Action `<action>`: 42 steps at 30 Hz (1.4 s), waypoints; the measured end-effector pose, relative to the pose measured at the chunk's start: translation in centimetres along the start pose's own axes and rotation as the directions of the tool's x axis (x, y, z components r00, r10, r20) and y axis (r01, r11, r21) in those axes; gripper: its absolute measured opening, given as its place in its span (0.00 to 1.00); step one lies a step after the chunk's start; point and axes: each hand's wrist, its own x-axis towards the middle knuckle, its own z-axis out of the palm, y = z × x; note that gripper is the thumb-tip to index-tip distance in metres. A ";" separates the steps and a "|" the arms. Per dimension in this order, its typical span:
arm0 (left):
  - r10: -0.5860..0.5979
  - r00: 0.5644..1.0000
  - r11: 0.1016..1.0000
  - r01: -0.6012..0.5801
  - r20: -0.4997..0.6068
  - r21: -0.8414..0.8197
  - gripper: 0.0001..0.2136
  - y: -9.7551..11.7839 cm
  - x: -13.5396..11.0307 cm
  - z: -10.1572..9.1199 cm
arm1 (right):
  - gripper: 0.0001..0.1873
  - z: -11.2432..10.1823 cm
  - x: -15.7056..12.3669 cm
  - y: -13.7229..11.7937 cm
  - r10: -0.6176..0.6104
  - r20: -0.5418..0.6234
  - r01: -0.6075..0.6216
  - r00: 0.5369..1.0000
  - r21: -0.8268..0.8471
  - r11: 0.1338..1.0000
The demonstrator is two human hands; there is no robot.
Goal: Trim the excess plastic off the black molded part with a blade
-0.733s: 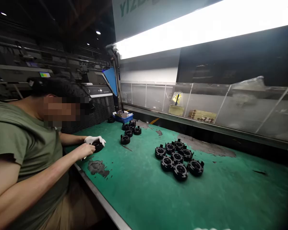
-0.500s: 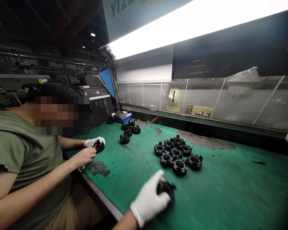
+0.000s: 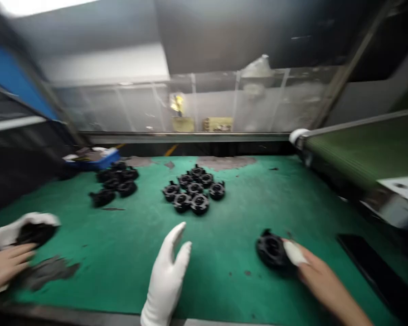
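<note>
My left hand, in a white glove, hovers low over the green work surface with thumb and fingers apart and nothing between them. To the right, my right hand grips a round black plastic part by its right edge. White material covers the thumb area of that hand; the rest looks bare. The part has a ring-shaped face and a small tab on its rim. Beyond my left hand sits a cluster of several similar black parts. Motion blur softens the view.
At far left, a co-worker's hands, one gloved, hold a black part. Another pile of black parts lies near a blue tray. A green conveyor belt runs along the right, with a dark flat object nearby.
The view has swung right, bringing the conveyor and my right hand into sight. My left hand, earlier around a black part, is now empty; my right hand holds one.
</note>
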 end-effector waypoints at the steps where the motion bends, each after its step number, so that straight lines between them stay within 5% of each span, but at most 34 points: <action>1: 0.048 0.986 0.997 -0.057 0.158 0.049 0.28 1.2 -1.0 1.9 | 0.18 0.0 -0.6 -0.1 0.056 0.030 -0.057 0.998 0.047 0.997; 3: 0.122 0.903 0.983 -0.169 0.412 0.079 0.45 3.3 -2.6 5.3 | 0.22 0.2 -1.7 -1.1 0.108 0.135 -0.133 0.985 0.196 0.971; 5: 0.165 0.840 0.970 -0.234 0.517 0.071 0.45 4.3 -3.8 7.9 | 0.24 0.3 -3.0 -2.5 0.097 0.218 -0.163 0.971 0.305 0.938; 8: 0.145 0.861 0.971 -0.219 0.488 0.098 0.41 4.2 -4.8 9.7 | 0.24 -1.0 -5.1 -3.1 0.141 0.214 -0.191 0.967 0.234 0.953; 13: 0.119 0.872 0.975 -0.194 0.475 0.111 0.42 3.5 -4.9 9.7 | 0.21 -3.6 -6.6 -2.0 0.008 0.318 0.004 0.948 -0.039 0.999; 20: 0.153 0.872 0.970 -0.223 0.465 0.101 0.40 3.4 -4.7 10.1 | 0.22 -4.3 -3.6 -2.7 -0.074 0.366 0.220 0.928 -0.376 0.900; 22: 0.155 0.870 0.968 -0.230 0.469 0.106 0.39 3.4 -4.8 10.1 | 0.25 -5.2 -2.3 -1.2 -0.011 0.321 0.192 0.947 -0.539 0.820; 25: 0.141 0.857 0.966 -0.230 0.495 0.122 0.41 3.6 -4.5 9.5 | 0.25 -7.1 -0.9 1.9 0.221 0.137 -0.045 0.966 -0.751 0.659; 28: 0.186 0.732 0.948 -0.309 0.656 0.076 0.43 3.9 -3.0 8.1 | 0.24 -8.2 -1.0 3.2 0.214 0.151 -0.050 0.965 -0.696 0.717; 30: 0.244 0.613 0.916 -0.401 0.751 0.029 0.35 4.1 -1.4 6.6 | 0.23 -8.0 -1.9 2.7 0.116 0.236 0.042 0.965 -0.573 0.819; 31: 0.270 0.604 0.899 -0.438 0.750 0.029 0.29 4.1 -0.7 5.8 | 0.23 -7.7 -2.4 2.1 0.068 0.274 0.083 0.959 -0.504 0.860; 34: 0.292 0.747 0.891 -0.440 0.598 0.114 0.22 4.0 0.1 3.9 | 0.22 -6.8 -3.5 0.0 -0.036 0.340 0.156 0.940 -0.333 0.930; 36: 0.233 0.834 0.916 -0.360 0.500 0.174 0.30 3.7 -0.8 3.5 | 0.21 -6.3 -3.6 -1.3 -0.083 0.381 0.192 0.921 -0.256 0.947; 39: 0.138 0.855 0.944 -0.266 0.499 0.194 0.52 3.2 -3.7 4.5 | 0.20 -5.7 -3.3 -2.7 -0.144 0.440 0.260 0.886 -0.216 0.941; 42: 0.102 0.862 0.960 -0.216 0.496 0.179 0.52 2.6 -6.0 6.2 | 0.22 -5.2 -3.2 -3.7 -0.190 0.498 0.341 0.846 -0.232 0.911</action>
